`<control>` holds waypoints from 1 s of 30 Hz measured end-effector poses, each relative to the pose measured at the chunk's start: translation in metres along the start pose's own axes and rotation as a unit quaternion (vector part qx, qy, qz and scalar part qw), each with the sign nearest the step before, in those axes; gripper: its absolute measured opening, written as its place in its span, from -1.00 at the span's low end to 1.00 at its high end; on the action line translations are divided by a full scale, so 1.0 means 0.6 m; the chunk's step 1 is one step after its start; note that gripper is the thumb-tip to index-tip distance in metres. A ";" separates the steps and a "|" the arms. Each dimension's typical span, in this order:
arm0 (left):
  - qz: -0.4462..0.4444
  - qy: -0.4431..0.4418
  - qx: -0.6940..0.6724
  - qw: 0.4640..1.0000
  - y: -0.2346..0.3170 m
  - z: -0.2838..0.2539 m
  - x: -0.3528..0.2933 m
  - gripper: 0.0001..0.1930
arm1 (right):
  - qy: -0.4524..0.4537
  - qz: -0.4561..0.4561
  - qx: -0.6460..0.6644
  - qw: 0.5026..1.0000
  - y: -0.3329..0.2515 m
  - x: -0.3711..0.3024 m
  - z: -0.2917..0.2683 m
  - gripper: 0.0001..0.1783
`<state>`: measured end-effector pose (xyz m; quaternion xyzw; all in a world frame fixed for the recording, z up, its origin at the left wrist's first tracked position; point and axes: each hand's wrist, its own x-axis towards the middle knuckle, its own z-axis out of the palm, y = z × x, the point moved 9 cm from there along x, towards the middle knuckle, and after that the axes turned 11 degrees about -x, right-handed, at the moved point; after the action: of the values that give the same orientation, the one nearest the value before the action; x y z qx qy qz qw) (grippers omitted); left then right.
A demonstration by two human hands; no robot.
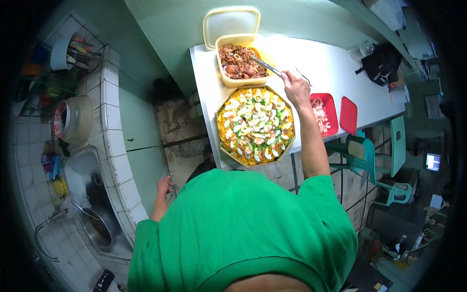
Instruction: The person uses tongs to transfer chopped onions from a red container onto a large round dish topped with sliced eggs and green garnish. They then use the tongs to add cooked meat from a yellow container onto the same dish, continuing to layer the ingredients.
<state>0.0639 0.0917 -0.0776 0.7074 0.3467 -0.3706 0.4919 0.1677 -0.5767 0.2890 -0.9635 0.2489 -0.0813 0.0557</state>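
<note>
My right hand (pixel 296 87) grips metal tongs (pixel 266 64), whose tips reach into a rectangular cream plastic container (pixel 268 45) at the far end of the table. Brown saucy meat pieces (pixel 237 56) fill that container. Below it, near me, lies an octagonal tray (pixel 220 140) of yellow noodles, topped with egg slices, chopped greens and shrimp-like pieces. A red container (pixel 332 113) of pinkish shrimp-like pieces (pixel 319 115) sits just right of my forearm. Away from the table, at my left side, my left hand (pixel 164 187) hangs low with curled fingers; what they hold, if anything, is unclear.
The cream lid (pixel 231 17) leans on the wall; a red lid (pixel 349 115) lies beside the red container. A black bag (pixel 382 65) rests farther right on the white table (pixel 311 56). Green plastic chairs (pixel 361 155) stand right. A sink (pixel 80 158) with a pot (pixel 99 228) is left.
</note>
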 end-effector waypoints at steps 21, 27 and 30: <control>0.019 -0.041 0.059 0.997 0.069 0.065 0.009 -0.74 | -0.027 0.041 0.033 0.998 0.092 -0.343 -0.057 -0.80; 0.006 -0.052 0.094 0.994 0.042 0.068 -0.001 -0.73 | -0.062 0.064 0.022 0.996 0.095 -0.380 -0.045 -0.79; 0.007 -0.050 0.081 0.995 0.033 0.064 0.002 -0.72 | -0.073 0.065 0.025 0.995 0.089 -0.393 -0.038 -0.80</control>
<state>0.0741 0.0498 -0.0793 0.7278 0.2858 -0.4287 0.4525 -0.0653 -0.5094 0.2729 -0.9468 0.3044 -0.0134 0.1031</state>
